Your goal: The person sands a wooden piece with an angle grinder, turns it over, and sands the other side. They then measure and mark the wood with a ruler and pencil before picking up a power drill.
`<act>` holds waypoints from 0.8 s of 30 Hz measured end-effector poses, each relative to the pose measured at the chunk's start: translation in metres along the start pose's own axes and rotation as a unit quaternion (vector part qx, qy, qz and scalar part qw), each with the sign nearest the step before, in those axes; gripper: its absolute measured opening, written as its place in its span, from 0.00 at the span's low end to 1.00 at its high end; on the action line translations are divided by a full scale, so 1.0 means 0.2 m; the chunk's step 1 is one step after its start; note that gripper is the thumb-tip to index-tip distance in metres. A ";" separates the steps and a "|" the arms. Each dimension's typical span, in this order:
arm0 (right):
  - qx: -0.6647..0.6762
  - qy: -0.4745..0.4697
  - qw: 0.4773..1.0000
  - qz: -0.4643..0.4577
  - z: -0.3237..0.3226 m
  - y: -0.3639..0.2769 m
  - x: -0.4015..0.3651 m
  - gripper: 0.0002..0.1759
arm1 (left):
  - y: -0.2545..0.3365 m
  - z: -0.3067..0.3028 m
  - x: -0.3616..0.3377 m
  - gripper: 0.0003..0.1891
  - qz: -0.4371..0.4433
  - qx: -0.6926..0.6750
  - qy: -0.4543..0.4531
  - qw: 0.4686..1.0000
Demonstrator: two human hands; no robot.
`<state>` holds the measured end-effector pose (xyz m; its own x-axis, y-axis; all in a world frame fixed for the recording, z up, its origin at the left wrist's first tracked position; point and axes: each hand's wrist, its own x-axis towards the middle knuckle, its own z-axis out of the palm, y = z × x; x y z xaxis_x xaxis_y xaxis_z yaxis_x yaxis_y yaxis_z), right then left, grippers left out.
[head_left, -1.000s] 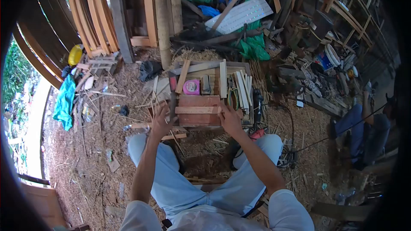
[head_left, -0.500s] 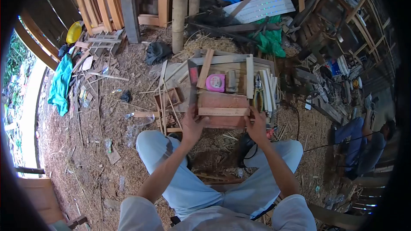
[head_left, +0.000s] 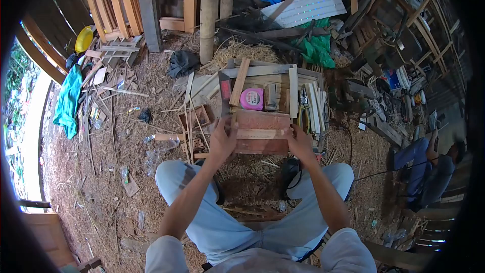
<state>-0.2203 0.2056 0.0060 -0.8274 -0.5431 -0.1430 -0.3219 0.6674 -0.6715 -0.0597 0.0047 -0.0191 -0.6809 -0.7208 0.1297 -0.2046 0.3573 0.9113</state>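
Centre frame: your left hand [head_left: 222,140] and right hand [head_left: 299,142] pinch the pale slat [head_left: 260,134] endwise across the reddish block [head_left: 262,120], apparently uncut.

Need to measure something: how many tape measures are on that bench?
1: a pink tape measure beyond the left hand, beside a grey block; clutter may hide others.

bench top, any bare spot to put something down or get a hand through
Bare: the red board strip between the pink tape measure and the slat the right hand holds; also the sawdust ground beside the left knee. Crowded: white strips and pliers on the right.
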 end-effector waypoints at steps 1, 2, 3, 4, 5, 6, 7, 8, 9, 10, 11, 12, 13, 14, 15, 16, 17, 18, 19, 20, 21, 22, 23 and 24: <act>-0.026 -0.007 1.000 -0.013 -0.03 -0.02 0.01 0.31 | 0.03 -0.01 0.06 0.16 0.080 0.063 0.015 0.995; -0.020 -0.003 1.000 -0.006 -0.07 -0.01 0.05 0.31 | 0.06 -0.01 0.15 0.16 0.193 0.095 0.031 0.976; -0.061 -0.050 0.996 -0.044 -0.13 0.00 0.12 0.28 | 0.08 0.00 0.25 0.16 0.196 0.096 0.019 0.976; -0.101 -0.100 0.987 -0.081 -0.19 0.01 0.19 0.26 | 0.10 0.03 0.33 0.19 0.225 0.137 -0.045 0.964; -0.080 -0.116 0.989 -0.047 -0.26 -0.02 0.24 0.24 | 0.10 0.06 0.41 0.21 0.253 0.176 -0.107 0.945; -0.148 -0.078 0.983 -0.081 -0.30 0.00 0.32 0.23 | 0.09 0.10 0.49 0.21 0.253 0.177 -0.118 0.944; -0.139 -0.034 0.986 -0.082 -0.33 0.02 0.38 0.23 | 0.07 0.15 0.57 0.26 0.273 0.231 -0.165 0.919; -0.089 -0.005 0.993 -0.081 -0.35 0.05 0.45 0.22 | 0.06 0.20 0.64 0.30 0.295 0.284 -0.209 0.888; -0.083 0.000 0.994 -0.070 -0.37 0.09 0.47 0.22 | 0.10 0.23 0.69 0.30 0.301 0.284 -0.220 0.883; -0.017 0.033 0.996 -0.076 -0.39 0.12 0.48 0.21 | 0.14 0.25 0.73 0.35 0.221 0.316 -0.276 0.881; 0.050 0.067 0.993 -0.078 -0.40 0.15 0.48 0.19 | 0.17 0.27 0.76 0.40 0.138 0.347 -0.330 0.867; 0.046 0.052 0.996 -0.060 -0.44 0.16 0.45 0.15 | 0.12 0.29 0.79 0.43 0.149 0.343 -0.311 0.874; 0.049 0.058 0.996 -0.049 -0.46 0.18 0.43 0.15 | 0.10 0.30 0.82 0.43 0.155 0.342 -0.321 0.869; 0.050 0.054 0.995 -0.062 -0.48 0.21 0.41 0.15 | 0.07 0.31 0.84 0.42 0.144 0.263 -0.343 0.890; 0.051 0.050 0.994 -0.078 -0.49 0.24 0.41 0.16 | 0.07 0.31 0.85 0.42 0.130 0.184 -0.360 0.905; 0.042 0.079 0.993 -0.077 -0.48 0.27 0.42 0.14 | 0.05 0.32 0.84 0.31 0.178 0.152 -0.298 0.926; 0.046 0.082 0.993 -0.068 -0.48 0.30 0.41 0.14 | 0.05 0.33 0.87 0.31 0.178 0.153 -0.308 0.922; 0.046 0.078 0.994 -0.063 -0.51 0.30 0.41 0.13 | 0.09 0.35 0.90 0.25 0.127 0.137 -0.313 0.931; 0.045 0.075 0.994 -0.060 -0.53 0.32 0.42 0.12 | 0.11 0.37 0.93 0.18 0.077 0.120 -0.314 0.939; 0.012 0.090 0.994 -0.061 -0.55 0.33 0.42 0.09 | 0.10 0.40 0.93 0.09 0.098 0.102 -0.279 0.950; 0.013 0.092 0.994 -0.056 -0.57 0.36 0.43 0.09 | 0.12 0.43 0.91 0.09 0.099 0.102 -0.284 0.948; 0.028 0.087 0.996 0.000 -0.59 0.38 0.44 0.09 | 0.15 0.46 0.90 0.08 0.101 0.112 -0.242 0.959; 0.045 0.081 0.994 0.053 -0.60 0.38 0.46 0.09 | 0.18 0.47 0.89 0.08 0.103 0.124 -0.196 0.967; 0.052 0.082 0.994 0.052 -0.60 0.37 0.45 0.09 | 0.22 0.48 0.86 0.07 0.186 0.189 -0.169 0.949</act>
<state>-0.3733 0.2668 0.0304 -0.9204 -0.3778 -0.1003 -0.1889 0.6546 -0.7320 -0.2530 -0.0460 0.0065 -0.9292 -0.2939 0.2240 -0.1002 0.7839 0.6127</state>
